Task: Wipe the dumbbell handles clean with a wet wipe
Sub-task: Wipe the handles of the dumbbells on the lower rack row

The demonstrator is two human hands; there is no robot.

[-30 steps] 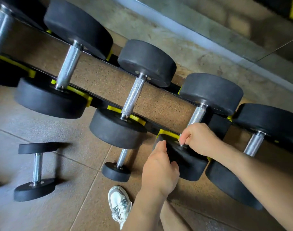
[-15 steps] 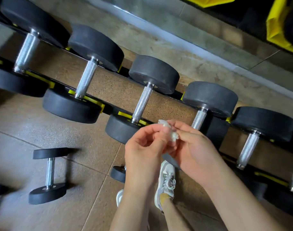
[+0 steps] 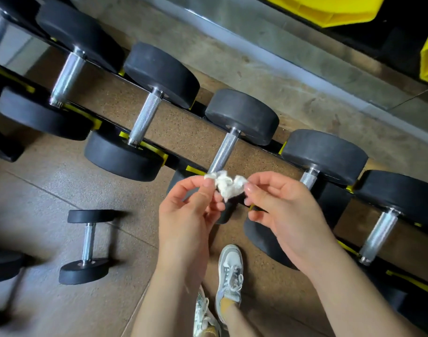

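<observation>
— Where do we have the wet wipe (image 3: 226, 184)?

— Crumpled between our two grips: at one o'clock from our left grip (image 3: 183, 215) and eleven o'clock from our right grip (image 3: 281, 210). It is in front of the near end of a dumbbell handle (image 3: 223, 152) on the rack (image 3: 178, 162).

— And the grips?

— Each pinches an edge of the wipe with thumb and forefinger, and the other fingers curl loosely. At nine o'clock from our left grip, a small dumbbell (image 3: 87, 244) lies on the floor (image 3: 37, 190).
</observation>
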